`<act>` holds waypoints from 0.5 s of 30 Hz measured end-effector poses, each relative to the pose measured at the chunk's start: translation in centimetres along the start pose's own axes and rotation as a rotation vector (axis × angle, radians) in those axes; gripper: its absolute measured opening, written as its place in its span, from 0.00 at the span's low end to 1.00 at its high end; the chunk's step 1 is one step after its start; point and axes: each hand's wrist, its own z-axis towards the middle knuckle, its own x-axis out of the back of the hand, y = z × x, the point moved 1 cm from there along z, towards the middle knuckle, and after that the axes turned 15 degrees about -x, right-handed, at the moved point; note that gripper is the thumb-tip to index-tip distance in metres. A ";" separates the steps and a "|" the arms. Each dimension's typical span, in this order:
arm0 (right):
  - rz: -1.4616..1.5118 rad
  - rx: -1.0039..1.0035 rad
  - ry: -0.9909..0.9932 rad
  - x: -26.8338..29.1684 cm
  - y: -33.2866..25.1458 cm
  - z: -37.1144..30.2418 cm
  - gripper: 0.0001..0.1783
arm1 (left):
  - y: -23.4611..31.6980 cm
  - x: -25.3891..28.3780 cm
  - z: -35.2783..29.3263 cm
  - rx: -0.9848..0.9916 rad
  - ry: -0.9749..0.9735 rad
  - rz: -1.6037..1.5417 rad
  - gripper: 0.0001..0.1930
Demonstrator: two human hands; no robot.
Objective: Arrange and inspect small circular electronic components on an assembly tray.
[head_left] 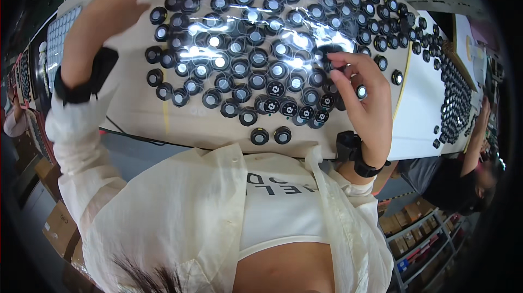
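Observation:
Many small black round parts (pixel 258 56) with pale grey tops cover the table, standing close together. Shiny clear film or plastic lies over those in the middle, throwing bright glare. Several parts near me have a white mark on a black top, such as one black-topped part (pixel 289 108). My right hand (pixel 368 99) reaches in from the right, thumb and index finger closed around the edge of a dark round part (pixel 328 64), partly hidden by glare. My left hand (pixel 111 10) is raised over the table's far left, slightly blurred, fingers apart, with nothing visible in it.
Two loose round parts (pixel 271 135) sit near the front edge. Yellow tape lines (pixel 402 83) mark the beige table (pixel 136 97). A white surface at right carries a dense group of similar parts (pixel 456 99). Another person (pixel 452 181) works there. Cardboard boxes (pixel 61 227) stand at lower left.

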 end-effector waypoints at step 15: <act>-0.241 0.203 -0.101 -5.3 -1.0 -1.0 0.11 | 6.5 -2.5 -1.2 0.054 0.433 -0.114 0.15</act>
